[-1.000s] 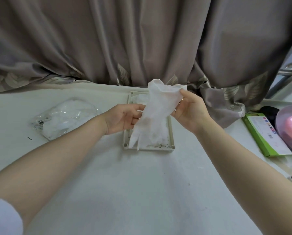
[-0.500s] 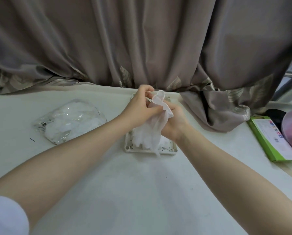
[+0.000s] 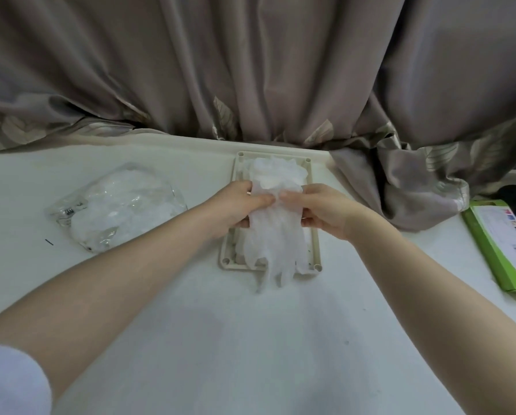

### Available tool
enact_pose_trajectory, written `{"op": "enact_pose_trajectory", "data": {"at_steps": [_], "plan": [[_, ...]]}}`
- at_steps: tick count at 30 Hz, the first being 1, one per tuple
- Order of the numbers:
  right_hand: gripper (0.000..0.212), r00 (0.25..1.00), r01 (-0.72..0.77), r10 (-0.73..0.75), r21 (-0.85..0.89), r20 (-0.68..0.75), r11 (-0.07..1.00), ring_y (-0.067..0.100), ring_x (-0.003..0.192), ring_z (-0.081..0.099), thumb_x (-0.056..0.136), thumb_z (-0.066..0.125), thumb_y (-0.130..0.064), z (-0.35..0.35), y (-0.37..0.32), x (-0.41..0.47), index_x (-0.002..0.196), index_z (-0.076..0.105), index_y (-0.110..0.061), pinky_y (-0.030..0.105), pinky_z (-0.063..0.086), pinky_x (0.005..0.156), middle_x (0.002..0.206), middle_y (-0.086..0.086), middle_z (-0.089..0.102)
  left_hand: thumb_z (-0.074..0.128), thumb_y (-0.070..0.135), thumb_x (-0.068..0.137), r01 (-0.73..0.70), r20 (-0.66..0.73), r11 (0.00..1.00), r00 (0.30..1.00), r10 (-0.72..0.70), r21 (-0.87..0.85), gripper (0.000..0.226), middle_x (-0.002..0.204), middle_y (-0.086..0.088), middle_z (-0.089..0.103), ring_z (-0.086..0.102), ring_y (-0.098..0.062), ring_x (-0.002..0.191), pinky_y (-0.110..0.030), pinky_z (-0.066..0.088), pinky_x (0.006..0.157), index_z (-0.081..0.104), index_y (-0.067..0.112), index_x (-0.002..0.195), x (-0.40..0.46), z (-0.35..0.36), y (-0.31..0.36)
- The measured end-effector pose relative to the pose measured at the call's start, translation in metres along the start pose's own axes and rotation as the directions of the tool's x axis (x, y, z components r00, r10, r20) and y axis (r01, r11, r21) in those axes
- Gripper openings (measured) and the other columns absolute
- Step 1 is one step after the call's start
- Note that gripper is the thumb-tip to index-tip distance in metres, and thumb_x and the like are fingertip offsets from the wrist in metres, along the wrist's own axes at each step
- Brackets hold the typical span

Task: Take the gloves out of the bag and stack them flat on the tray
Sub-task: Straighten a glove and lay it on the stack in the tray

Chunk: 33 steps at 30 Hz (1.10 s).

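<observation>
A thin white glove point(image 3: 276, 241) is held over the beige tray point(image 3: 314, 244) near the table's back edge. My left hand point(image 3: 236, 205) pinches its left side, my right hand point(image 3: 322, 209) its right side, thumbs on top near the cuff. The glove's fingers hang past the tray's near rim onto the table. More white gloves point(image 3: 273, 172) lie in the tray beneath it. The clear plastic bag point(image 3: 116, 209) with gloves inside lies to the left of the tray.
A grey-brown curtain point(image 3: 280, 70) hangs behind the table and bunches beside the tray's right. A green box point(image 3: 499, 241) lies at the right edge, with a dark object behind it.
The glove was held up bunched between both hands; now it is spread out and lowered over the tray, with my hands apart at its sides.
</observation>
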State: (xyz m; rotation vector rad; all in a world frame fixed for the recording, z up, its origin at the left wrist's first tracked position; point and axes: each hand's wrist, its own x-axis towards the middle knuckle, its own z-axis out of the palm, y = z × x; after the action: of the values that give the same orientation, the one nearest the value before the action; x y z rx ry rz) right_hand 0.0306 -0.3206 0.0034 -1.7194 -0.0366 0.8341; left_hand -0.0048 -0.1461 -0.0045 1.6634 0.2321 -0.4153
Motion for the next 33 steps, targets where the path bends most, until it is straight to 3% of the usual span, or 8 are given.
{"op": "enact_pose_trajectory", "data": {"at_steps": [6,13,17,20,23,27,30,33], "plan": [[0.006,0.970,0.087,-0.057,0.119,-0.237,0.989,0.018,0.076,0.063,0.094,0.057,-0.014,-0.014,0.004,0.045,0.091,0.059,-0.009,0.026,0.055,0.069,0.084,0.005,0.065,0.056,0.013,0.093,0.004,-0.063,1.000,0.998,-0.004,0.011,0.003,0.085,-0.008,0.062,0.059,-0.014,0.064,-0.021,0.049,0.053,0.057,0.010,0.094,0.052,-0.016,-0.005],[0.032,0.888,0.163,-0.088,0.130,-0.451,0.978,0.015,0.051,0.041,0.086,0.048,0.013,-0.025,0.011,0.119,0.081,0.042,-0.018,0.024,0.035,0.047,0.063,0.003,0.044,0.053,0.012,0.093,-0.056,-0.198,0.973,0.975,0.102,0.225,0.005,0.086,-0.016,0.069,0.066,-0.031,0.078,-0.038,0.054,0.075,0.055,0.012,0.088,0.121,-0.021,-0.023],[0.028,0.823,0.177,-0.101,0.084,-0.559,0.981,0.017,0.061,0.046,0.085,0.052,0.007,-0.029,0.014,0.145,0.090,0.047,-0.020,0.025,0.042,0.056,0.070,-0.001,0.047,0.057,0.017,0.091,-0.075,-0.300,0.913,0.931,0.209,0.402,0.030,0.102,-0.002,0.059,0.056,-0.017,0.091,-0.024,0.042,0.079,0.051,0.013,0.119,0.144,-0.021,-0.022],[0.037,0.775,0.136,-0.176,-0.111,-0.607,0.984,0.018,0.099,0.050,0.086,0.060,-0.008,-0.027,0.022,0.144,0.119,0.046,-0.016,0.029,0.042,0.088,0.109,0.001,0.051,0.057,0.010,0.085,-0.239,-0.293,0.690,0.776,0.559,0.683,0.037,0.118,-0.011,0.050,0.047,-0.023,0.106,-0.031,0.039,0.093,0.050,0.005,0.121,0.136,-0.025,-0.027],[0.041,0.671,0.263,-0.572,-0.569,-0.472,0.779,0.018,0.117,0.036,0.080,0.051,-0.015,-0.015,0.039,0.116,0.121,0.049,-0.006,0.022,0.026,0.101,0.127,0.010,0.045,0.049,0.014,0.078,-0.462,-0.002,0.351,0.603,0.797,0.814,0.022,0.111,-0.008,0.046,0.044,-0.024,0.100,-0.034,0.037,0.085,0.057,0.007,0.097,0.116,-0.026,-0.038],[0.047,0.743,0.298,-0.667,-0.868,-0.051,0.398,0.035,0.131,0.035,0.083,0.040,-0.027,-0.004,0.072,0.097,0.119,0.057,-0.001,0.044,0.031,0.109,0.138,0.025,0.044,0.035,0.045,0.082,-0.509,0.359,0.233,0.803,0.475,0.829,0.053,0.140,-0.008,0.042,0.032,-0.020,0.130,-0.035,0.024,0.106,0.057,0.015,0.120,0.104,-0.020,-0.055],[0.085,0.947,0.147,-0.321,-0.880,-0.007,0.452,0.025,0.148,-0.001,0.090,0.040,-0.058,-0.008,0.073,0.089,0.151,0.013,-0.005,0.042,0.001,0.120,0.160,0.012,0.001,0.034,0.054,0.092,-0.335,0.279,0.207,0.925,0.258,0.919,0.069,0.159,-0.002,0.008,0.004,-0.017,0.146,-0.032,0.001,0.116,0.019,0.018,0.150,0.113,-0.021,-0.062],[0.124,0.997,0.044,-0.075,-0.923,0.016,0.382,0.016,0.143,-0.026,0.071,0.055,-0.076,-0.013,0.071,0.090,0.148,-0.023,-0.017,0.041,-0.016,0.117,0.155,0.001,-0.030,0.035,0.056,0.093,-0.274,0.206,0.263,0.943,0.260,0.925,0.076,0.160,0.000,0.002,0.001,-0.015,0.146,-0.035,0.004,0.118,-0.002,0.023,0.151,0.124,-0.016,-0.057]]}}
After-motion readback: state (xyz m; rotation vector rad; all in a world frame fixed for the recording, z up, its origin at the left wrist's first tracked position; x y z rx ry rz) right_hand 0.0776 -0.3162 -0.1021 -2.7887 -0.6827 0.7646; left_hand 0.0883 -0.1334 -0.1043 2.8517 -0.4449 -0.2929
